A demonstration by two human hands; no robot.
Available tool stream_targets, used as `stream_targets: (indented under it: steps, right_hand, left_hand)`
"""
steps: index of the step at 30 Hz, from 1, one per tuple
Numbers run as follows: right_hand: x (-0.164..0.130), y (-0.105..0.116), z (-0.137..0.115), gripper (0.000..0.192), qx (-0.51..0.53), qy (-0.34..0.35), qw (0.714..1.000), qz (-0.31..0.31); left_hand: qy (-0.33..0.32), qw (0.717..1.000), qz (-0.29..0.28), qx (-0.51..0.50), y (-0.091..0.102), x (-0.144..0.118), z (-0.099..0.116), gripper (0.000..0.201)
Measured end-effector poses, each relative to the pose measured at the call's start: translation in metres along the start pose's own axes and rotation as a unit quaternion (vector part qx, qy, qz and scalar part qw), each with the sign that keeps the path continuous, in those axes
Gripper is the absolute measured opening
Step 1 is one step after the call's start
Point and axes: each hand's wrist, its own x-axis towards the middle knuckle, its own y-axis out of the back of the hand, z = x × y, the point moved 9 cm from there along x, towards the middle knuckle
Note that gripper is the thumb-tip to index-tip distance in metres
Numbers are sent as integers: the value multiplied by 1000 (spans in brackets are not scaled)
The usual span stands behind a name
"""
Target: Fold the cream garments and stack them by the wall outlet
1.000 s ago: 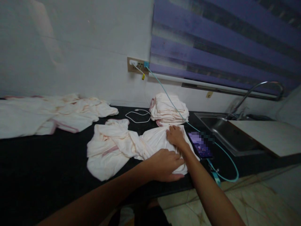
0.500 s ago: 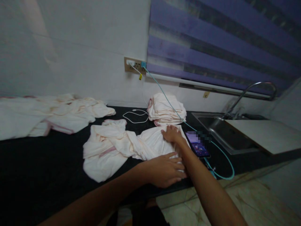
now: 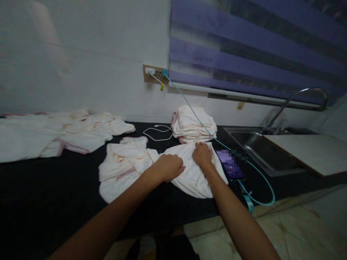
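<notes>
A crumpled white cloth (image 3: 189, 177) with pinkish edging lies across the dark counter in front of me, spread at its right end and bunched at its left. My left hand (image 3: 169, 167) is closed over the narrow middle of this cloth, its fingers curled under and partly hidden. Near the cloth's upper right edge, my right hand (image 3: 202, 154) has its fingers bent and pressed together on the fabric. Just behind that hand stands a stack of folded white cloths (image 3: 193, 124).
More loose white cloths (image 3: 78, 131) lie along the wall at left. A phone (image 3: 230, 166) with a lit screen rests right of my right hand, and a teal cable (image 3: 187, 101) runs from the wall socket (image 3: 155, 74) past the stack. A sink (image 3: 262, 153) and white board (image 3: 311, 151) are farther right.
My left hand has moved up and left from the cloth's front right part to its middle, and its fingers have curled in. The cloth's right end now lies more spread out.
</notes>
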Motion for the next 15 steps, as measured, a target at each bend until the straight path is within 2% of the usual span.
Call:
stream_targets:
  steps: [2,5,11,15]
  right_hand:
    - [0,2,1,45,3,-8,1000,12]
    - [0,3,1,44,10,-12,1000,24]
    - [1,2,1,45,12,-21,999,35]
    - [1,0,2,48,16,-20,999,28]
  left_hand:
    - [8,1000,-14,7,-3,-1,-9,39]
    - [26,999,-31,27,-9,-12,-10,37]
    - [142,983,-38,113,-14,-71,-10,40]
    - [177,975,-62,117,-5,-103,-13,51]
